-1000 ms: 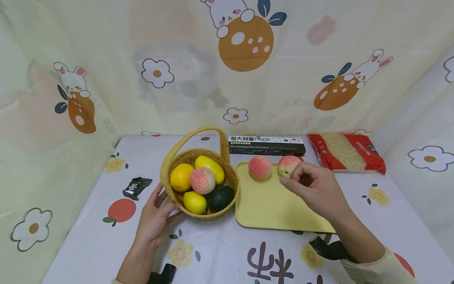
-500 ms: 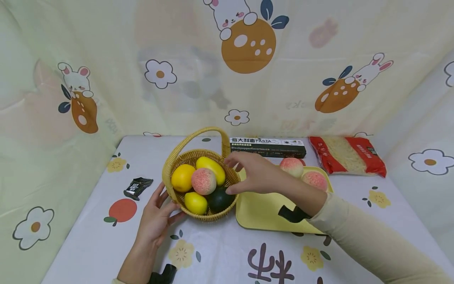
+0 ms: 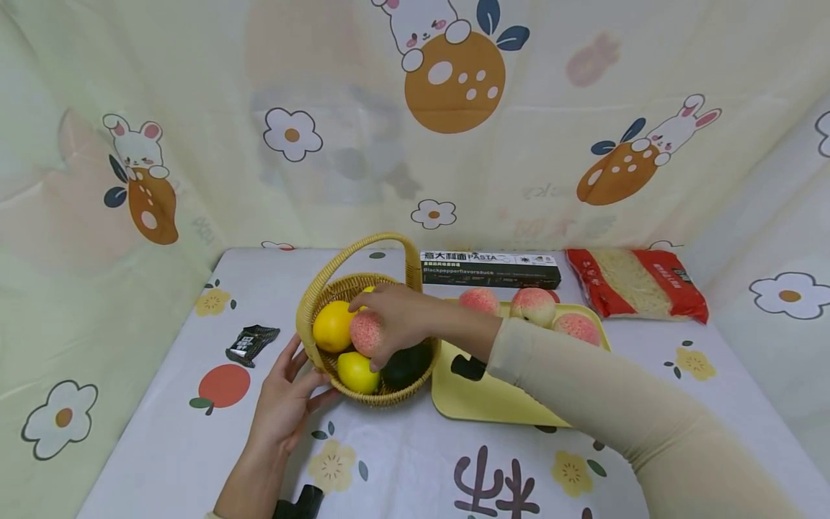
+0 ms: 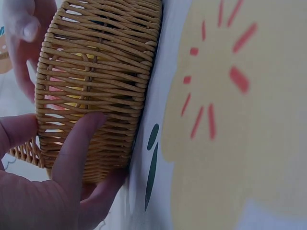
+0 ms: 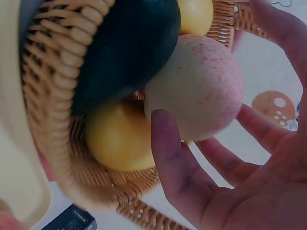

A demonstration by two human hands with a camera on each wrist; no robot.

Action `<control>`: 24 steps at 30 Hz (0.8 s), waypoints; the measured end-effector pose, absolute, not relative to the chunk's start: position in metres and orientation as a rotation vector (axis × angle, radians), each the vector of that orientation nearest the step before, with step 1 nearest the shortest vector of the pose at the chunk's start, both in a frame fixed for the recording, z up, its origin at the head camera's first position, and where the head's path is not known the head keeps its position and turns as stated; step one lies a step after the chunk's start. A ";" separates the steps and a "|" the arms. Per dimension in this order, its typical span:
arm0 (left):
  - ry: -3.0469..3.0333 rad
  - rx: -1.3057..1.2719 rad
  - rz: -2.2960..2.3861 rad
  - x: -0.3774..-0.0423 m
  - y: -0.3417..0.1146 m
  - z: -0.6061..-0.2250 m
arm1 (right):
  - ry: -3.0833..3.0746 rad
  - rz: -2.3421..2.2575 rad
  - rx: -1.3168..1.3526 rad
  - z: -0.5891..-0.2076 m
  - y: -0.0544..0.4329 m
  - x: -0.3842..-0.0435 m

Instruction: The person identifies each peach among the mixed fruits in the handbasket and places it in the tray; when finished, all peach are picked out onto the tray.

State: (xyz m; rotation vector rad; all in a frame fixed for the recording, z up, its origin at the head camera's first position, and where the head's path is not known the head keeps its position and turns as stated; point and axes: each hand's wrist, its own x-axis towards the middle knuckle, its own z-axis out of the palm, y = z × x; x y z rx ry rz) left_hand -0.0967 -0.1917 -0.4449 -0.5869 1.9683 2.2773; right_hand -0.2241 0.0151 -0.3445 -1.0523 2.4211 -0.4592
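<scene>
A wicker basket [image 3: 359, 283] with an arched handle holds several fruits. My left hand [image 3: 282, 396] rests against its left outer wall, fingers spread and thumb [image 4: 79, 143] along the weave. Inside, my right hand [image 3: 402, 317] reaches over a pink and cream peach [image 3: 367, 331], its fingers spread around the fruit; one fingertip [image 5: 163, 120] is right at the peach's surface. A round yellow fruit [image 3: 332, 326], a lemon [image 3: 358, 372] and a dark green avocado-like fruit [image 3: 408, 366] lie around it. The right hand mostly hides a longer yellow fruit [image 3: 368, 289].
Right of the basket, a yellow tray [image 3: 463, 404] bears three peaches, one of them a pale-bottomed peach [image 3: 533, 306]. Behind stand a black pasta box [image 3: 489, 270] and a red noodle bag [image 3: 638, 285]. A small black packet [image 3: 253, 343] lies at left.
My right hand has left a peach at the tray's right side and moved left into the basket, over the peach there. The left hand has stayed against the basket.
</scene>
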 end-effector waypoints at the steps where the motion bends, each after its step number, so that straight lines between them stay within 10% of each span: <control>1: 1.968 -0.585 2.277 -0.097 -0.192 -0.445 | 2.424 -0.447 -1.049 -0.345 0.012 -0.224; 24: 1.971 -0.581 2.275 -0.096 -0.191 -0.443 | 2.473 -0.471 -0.987 -0.368 -0.014 -0.218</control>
